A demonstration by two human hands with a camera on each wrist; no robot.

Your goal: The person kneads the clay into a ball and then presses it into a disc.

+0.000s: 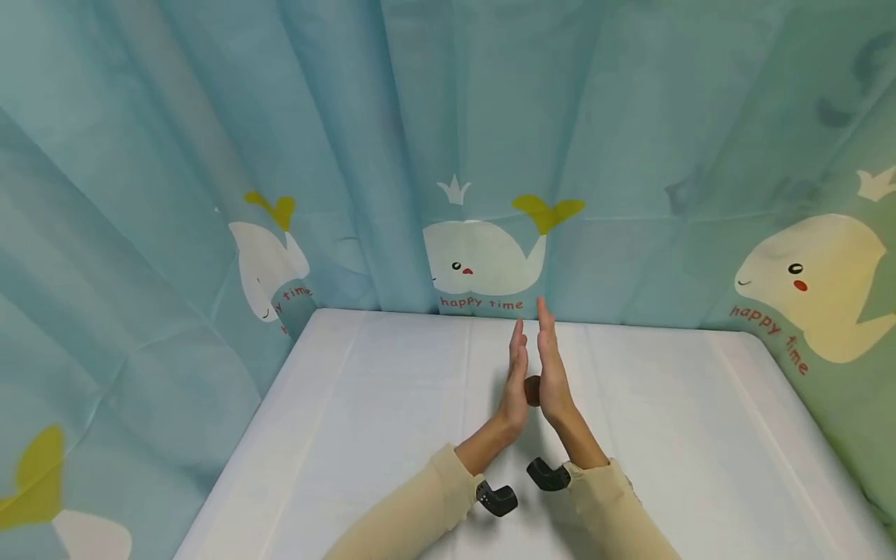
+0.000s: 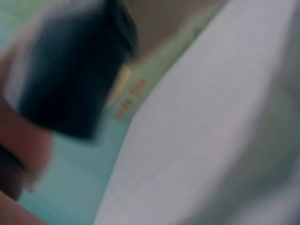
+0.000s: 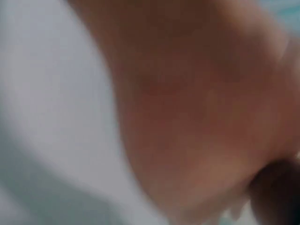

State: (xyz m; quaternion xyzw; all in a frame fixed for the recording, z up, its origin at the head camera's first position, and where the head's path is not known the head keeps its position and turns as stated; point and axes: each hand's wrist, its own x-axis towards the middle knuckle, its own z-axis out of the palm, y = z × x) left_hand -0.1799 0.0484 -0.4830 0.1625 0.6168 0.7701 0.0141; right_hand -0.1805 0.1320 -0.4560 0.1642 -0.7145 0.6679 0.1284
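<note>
We see a teal curtain [image 1: 448, 117] filling the upper two thirds of the head view and wrapping round both sides. It is printed with white whales that have yellow tails; the middle whale [image 1: 483, 257] sits just above the centre of the frame, with a small white crown over it and red lettering below that reads "happy time". The same words run slantwise under the larger cream whale [image 1: 815, 284] at the right edge, and partly under a folded whale at the left.

Below the curtain lies a table covered with a white cloth [image 1: 364, 420], taking up the lower middle of the frame.

Our two cream sleeves [image 1: 420, 513] rise from the bottom edge, each with a black wrist camera [image 1: 497, 499] at the cuff.

Over the table's centre the left hand [image 1: 516, 385] and right hand [image 1: 553, 369] stand upright, palms facing, fingers straight and pointing at the curtain. They are narrowly apart at the fingertips, with a small dark patch between the palms; we cannot tell whether it is an object.

Both wrist views are too blurred to add more.
</note>
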